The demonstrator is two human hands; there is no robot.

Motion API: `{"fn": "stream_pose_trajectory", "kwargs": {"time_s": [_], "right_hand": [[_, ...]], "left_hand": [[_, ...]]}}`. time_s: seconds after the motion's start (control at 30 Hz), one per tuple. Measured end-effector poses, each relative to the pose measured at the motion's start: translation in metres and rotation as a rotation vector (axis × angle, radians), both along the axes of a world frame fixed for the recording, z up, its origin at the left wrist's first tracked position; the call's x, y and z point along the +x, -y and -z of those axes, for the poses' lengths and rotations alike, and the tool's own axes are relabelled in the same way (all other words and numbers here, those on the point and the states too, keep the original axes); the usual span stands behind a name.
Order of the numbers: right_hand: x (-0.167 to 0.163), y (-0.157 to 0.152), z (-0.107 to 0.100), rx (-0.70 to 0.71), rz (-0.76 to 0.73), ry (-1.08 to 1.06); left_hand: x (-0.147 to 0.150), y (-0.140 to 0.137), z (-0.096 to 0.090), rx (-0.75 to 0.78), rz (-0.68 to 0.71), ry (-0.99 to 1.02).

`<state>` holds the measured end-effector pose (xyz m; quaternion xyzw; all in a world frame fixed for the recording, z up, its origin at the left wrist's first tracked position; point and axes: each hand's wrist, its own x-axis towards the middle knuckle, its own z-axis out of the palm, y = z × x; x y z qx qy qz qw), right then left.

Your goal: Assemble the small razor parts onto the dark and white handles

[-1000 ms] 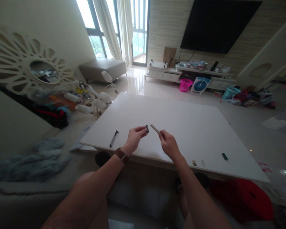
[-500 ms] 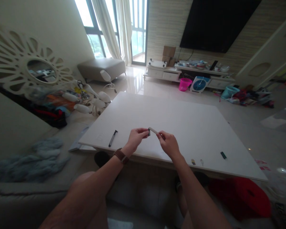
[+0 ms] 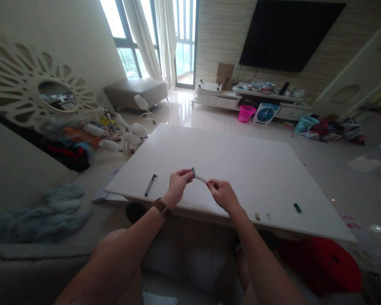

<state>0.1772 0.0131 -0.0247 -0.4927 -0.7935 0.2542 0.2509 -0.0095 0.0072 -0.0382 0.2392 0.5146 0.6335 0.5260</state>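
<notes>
My right hand (image 3: pixel 222 194) is closed around the lower end of the pale handle of a razor (image 3: pixel 200 178). Its dark green head points up and to the left, where the fingertips of my left hand (image 3: pixel 179 183) pinch its edge. Both hands are above the front part of the white table (image 3: pixel 241 163). To the left lies a second razor handle (image 3: pixel 150 185), grey and black. A small dark green piece (image 3: pixel 297 207), possibly a razor cartridge or cover, rests at the right. Nearer the front edge are a small yellow-and-black item (image 3: pixel 257 216) and a clear small piece (image 3: pixel 268 217).
A lamp with several white shades (image 3: pixel 131 137) stands past the table's left edge. Beneath the right front side is a red roll (image 3: pixel 333 267). Farther back are a pink basket (image 3: pixel 247 113), a blue fan (image 3: pixel 266 113) and a low cabinet (image 3: pixel 217 99).
The razor has turned and shifted slightly left, with its head now in line with the handle's upper end. My left hand has moved a little left; my right hand has dropped slightly.
</notes>
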Motion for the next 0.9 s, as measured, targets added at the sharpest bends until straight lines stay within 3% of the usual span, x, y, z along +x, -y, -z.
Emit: {"fn": "stream_pose_trajectory", "kwargs": {"time_s": [0.9], "right_hand": [[0.0, -0.002, 0.003, 0.03, 0.079, -0.027]], "left_hand": [[0.012, 0.012, -0.008, -0.023, 0.129, -0.237]]}}
